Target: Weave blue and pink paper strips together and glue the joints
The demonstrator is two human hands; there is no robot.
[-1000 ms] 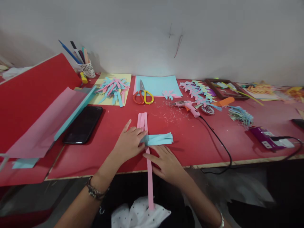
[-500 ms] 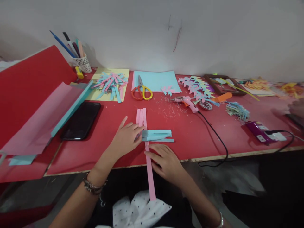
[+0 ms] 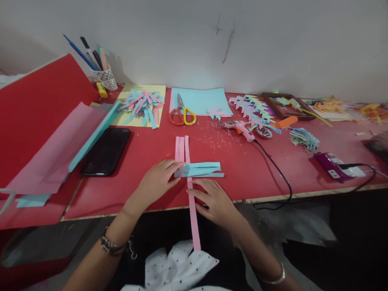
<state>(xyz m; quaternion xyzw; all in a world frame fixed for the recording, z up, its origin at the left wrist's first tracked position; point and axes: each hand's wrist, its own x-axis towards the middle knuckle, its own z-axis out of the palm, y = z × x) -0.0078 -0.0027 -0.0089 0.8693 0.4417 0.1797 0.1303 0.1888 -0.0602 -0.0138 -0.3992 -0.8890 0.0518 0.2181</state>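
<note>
My left hand (image 3: 161,178) bends its fingers at the left end of the blue paper strips (image 3: 203,166), gripping them where they cross the pink strips. Close by on the right, my right hand (image 3: 216,202) has its fingertips closed on a long pink paper strip (image 3: 194,226), which hangs past the table edge toward my lap. Beyond the left hand, the upper ends of several pink paper strips (image 3: 180,147) lie flat on the red table. The crossing itself is partly hidden by the left fingers.
Scissors (image 3: 182,113) and a pink glue gun (image 3: 241,128) with a black cord lie beyond the hands. A phone (image 3: 106,151) rests at left. Cut strips (image 3: 142,103) are heaped on yellow paper. A purple power socket (image 3: 330,165) sits right; another person's hand (image 3: 382,141) shows at the edge.
The left index finger has come down from its raised pose, and the left hand has settled around the strip ends. The right hand still holds the pink strip. The view has shifted slightly.
</note>
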